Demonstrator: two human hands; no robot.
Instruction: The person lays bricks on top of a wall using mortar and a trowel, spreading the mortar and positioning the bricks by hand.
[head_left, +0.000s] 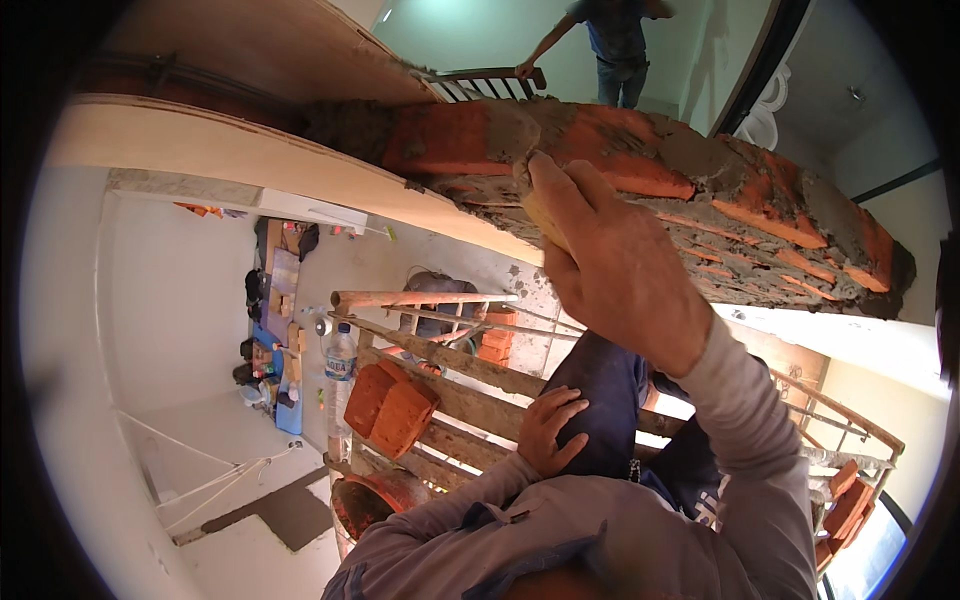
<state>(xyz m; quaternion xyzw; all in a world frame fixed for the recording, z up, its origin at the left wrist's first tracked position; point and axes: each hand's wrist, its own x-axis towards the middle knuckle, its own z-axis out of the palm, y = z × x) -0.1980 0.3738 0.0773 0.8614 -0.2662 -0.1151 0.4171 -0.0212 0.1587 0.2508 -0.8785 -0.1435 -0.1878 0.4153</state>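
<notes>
My right hand (625,260) is wrapped round the light wooden handle of a trowel (545,218). Its mortar-grey blade, hard to tell from the mortar, rests at the top course of a brick wall (640,170). Wet grey mortar (690,140) covers parts of the orange bricks and fills the rough joints below them. My left hand (553,430) lies on my dark-trousered knee with its fingers spread, holding nothing. Left of that hand, two loose orange bricks (390,405) lie on the scaffold planks (480,415).
A clear plastic water bottle (341,355) stands beside the loose bricks, and a mortar-stained bucket (365,505) is near my left elbow. More bricks (848,510) lie at right. Beyond the wall, a person (615,45) holds a railing (490,82). The floor is far below.
</notes>
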